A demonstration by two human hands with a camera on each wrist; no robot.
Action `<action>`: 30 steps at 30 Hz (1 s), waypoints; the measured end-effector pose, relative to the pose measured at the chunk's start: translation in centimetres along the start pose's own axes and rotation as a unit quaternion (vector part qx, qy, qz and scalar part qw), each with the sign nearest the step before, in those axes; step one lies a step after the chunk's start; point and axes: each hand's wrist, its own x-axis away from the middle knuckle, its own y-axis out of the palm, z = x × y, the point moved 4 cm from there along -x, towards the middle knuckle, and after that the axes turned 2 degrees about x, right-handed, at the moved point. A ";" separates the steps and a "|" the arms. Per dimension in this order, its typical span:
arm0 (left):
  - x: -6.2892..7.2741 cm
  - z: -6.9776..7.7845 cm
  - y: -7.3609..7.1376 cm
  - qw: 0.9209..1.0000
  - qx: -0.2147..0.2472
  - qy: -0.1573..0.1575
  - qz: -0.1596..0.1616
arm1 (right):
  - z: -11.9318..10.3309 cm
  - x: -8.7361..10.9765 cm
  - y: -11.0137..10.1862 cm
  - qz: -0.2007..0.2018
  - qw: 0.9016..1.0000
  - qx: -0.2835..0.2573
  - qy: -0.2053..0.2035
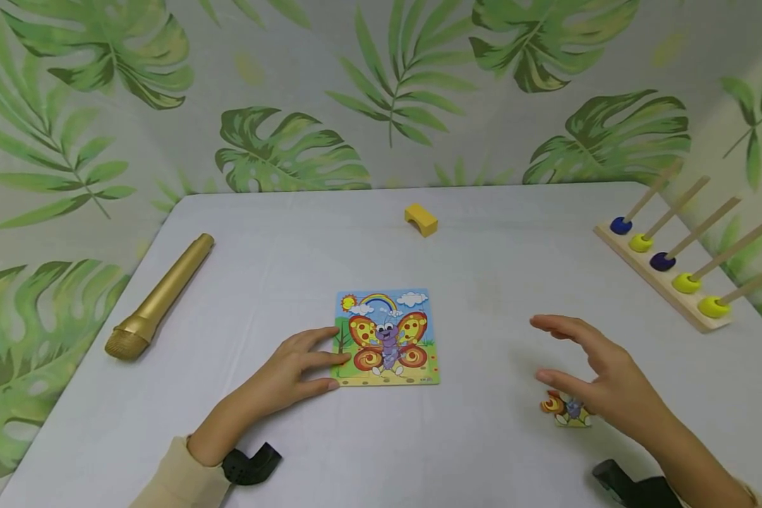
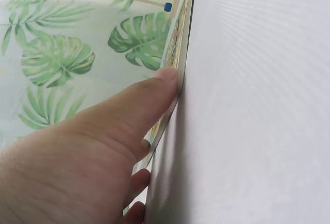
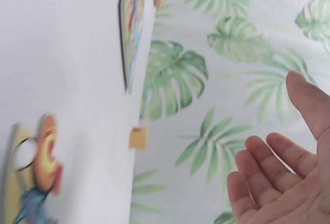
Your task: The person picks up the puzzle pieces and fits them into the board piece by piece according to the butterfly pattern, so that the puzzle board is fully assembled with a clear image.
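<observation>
A square butterfly puzzle board (image 1: 390, 339) lies flat in the middle of the table. My left hand (image 1: 295, 363) rests at its left edge, with fingertips over the picture and the thumb by the near corner; the left wrist view shows the thumb (image 2: 139, 100) along the board's edge. My right hand (image 1: 603, 381) hovers to the right of the board, fingers spread from the thumb, holding nothing. Below it lies a loose puzzle piece (image 1: 571, 416) with part of a butterfly on it, partly hidden by the hand. That piece looks blurred in the right wrist view.
At the left lies a gold microphone (image 1: 161, 300). A yellow arch block (image 1: 422, 219) sits near the far edge. On the right stands a wooden peg rack (image 1: 663, 286) with blue and yellow beads on slanting pegs. A leaf-patterned cloth (image 1: 419, 85) hangs behind the white table.
</observation>
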 end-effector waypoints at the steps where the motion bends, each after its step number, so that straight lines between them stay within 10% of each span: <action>1: 0.0 0.0 0.0 1.000 0.000 -0.001 0.000 | 0.3 0.5 -0.2 0.004 1.000 0.004 0.010; 10: 0.1 0.0 0.0 1.000 0.007 -0.007 0.000 | 3.3 4.3 -0.4 0.000 0.997 0.044 0.060; 30: 0.1 -0.2 0.1 1.000 0.003 0.003 0.004 | 7.6 6.2 1.9 -0.052 0.993 0.097 -0.052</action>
